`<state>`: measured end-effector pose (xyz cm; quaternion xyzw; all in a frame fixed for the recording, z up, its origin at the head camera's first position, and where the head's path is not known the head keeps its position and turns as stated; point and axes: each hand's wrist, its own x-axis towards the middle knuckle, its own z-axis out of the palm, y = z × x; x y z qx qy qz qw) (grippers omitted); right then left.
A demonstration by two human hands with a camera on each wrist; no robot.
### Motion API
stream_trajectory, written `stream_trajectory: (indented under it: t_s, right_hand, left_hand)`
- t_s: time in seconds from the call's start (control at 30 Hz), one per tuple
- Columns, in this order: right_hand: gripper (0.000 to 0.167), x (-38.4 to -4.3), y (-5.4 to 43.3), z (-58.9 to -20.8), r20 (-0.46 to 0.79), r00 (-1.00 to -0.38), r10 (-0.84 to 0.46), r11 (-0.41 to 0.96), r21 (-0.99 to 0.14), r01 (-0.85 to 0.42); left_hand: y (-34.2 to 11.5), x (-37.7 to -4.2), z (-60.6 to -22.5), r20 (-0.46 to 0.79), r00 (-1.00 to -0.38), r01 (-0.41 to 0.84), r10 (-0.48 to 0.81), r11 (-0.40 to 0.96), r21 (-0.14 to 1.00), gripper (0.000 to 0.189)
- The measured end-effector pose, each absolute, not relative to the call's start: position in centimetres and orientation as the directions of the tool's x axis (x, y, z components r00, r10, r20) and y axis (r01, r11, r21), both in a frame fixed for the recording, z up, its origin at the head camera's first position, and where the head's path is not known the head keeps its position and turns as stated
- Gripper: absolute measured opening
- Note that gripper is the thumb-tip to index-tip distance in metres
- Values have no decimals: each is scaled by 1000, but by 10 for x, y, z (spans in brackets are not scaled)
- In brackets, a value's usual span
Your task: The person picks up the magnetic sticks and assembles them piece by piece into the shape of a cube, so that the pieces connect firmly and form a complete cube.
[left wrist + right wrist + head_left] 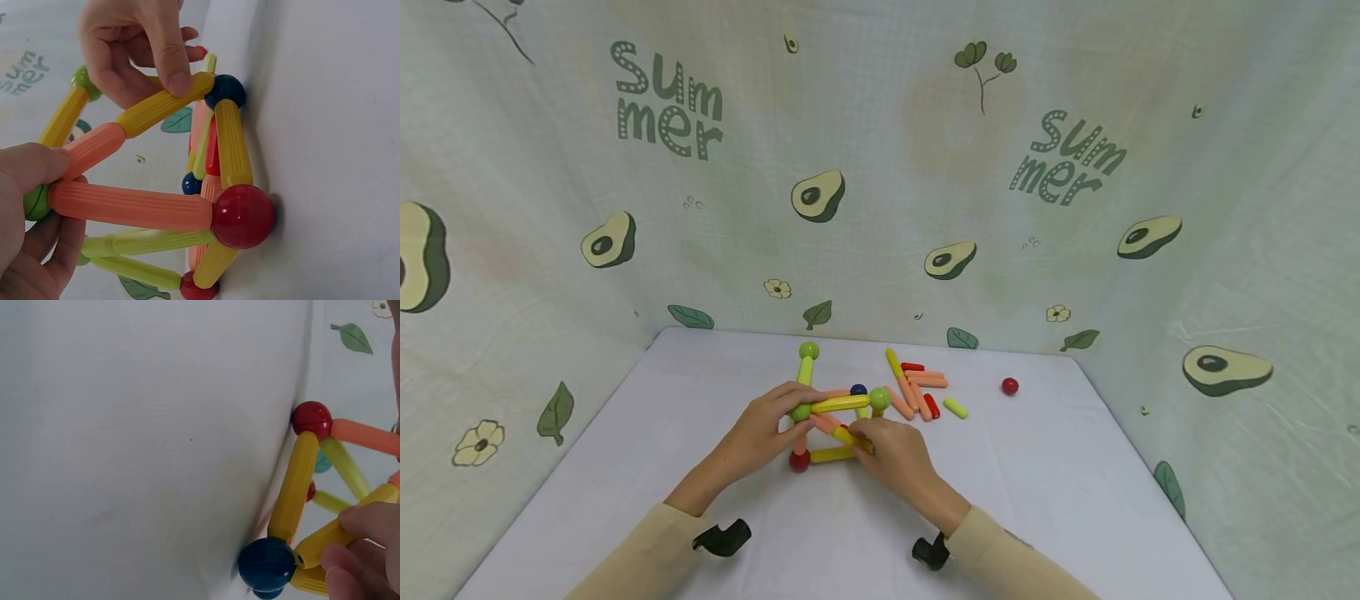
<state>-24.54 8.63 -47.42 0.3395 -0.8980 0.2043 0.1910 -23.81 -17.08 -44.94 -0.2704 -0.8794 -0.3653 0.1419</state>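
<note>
A frame of magnetic rods and balls stands on the table. My left hand (775, 417) grips its upper near-left green ball (37, 203), the thumb lying over the end of a short orange rod (97, 149). My right hand (898, 454) pinches a yellow rod (165, 105) between thumb and fingers. That rod joins the orange one in a slanting line, and its lower end meets the dark blue ball (267, 564) at the base. A red ball (244, 215) forms the near-left bottom corner, with an upright orange rod (131, 205) rising from it to the green ball.
Behind the frame to the right lies a loose pile of orange rods (927, 382), with yellow and red ones among them. A short lime rod (956, 407) is beside it. Farther right sits a single red ball (1010, 386). A printed cloth (880, 167) hangs behind the table.
</note>
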Motion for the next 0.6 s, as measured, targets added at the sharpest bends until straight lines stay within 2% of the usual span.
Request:
stream_trajectory:
  t_s: [0.23, 0.43, 0.6]
  right_hand:
    - [28, -250, 80, -478, 513, -685, -518, 687, -227, -690]
    - [25, -253, 78, -480, 525, -687, -503, 693, -230, -683]
    - [27, -254, 82, -481, 504, -701, -505, 673, -279, -685]
  left_hand:
    - [-170, -238, -450, 455, -817, 573, 356, 597, 561, 51]
    - [-169, -240, -452, 489, -794, 599, 360, 596, 535, 48]
    - [-169, -240, -452, 500, -791, 600, 352, 609, 519, 49]
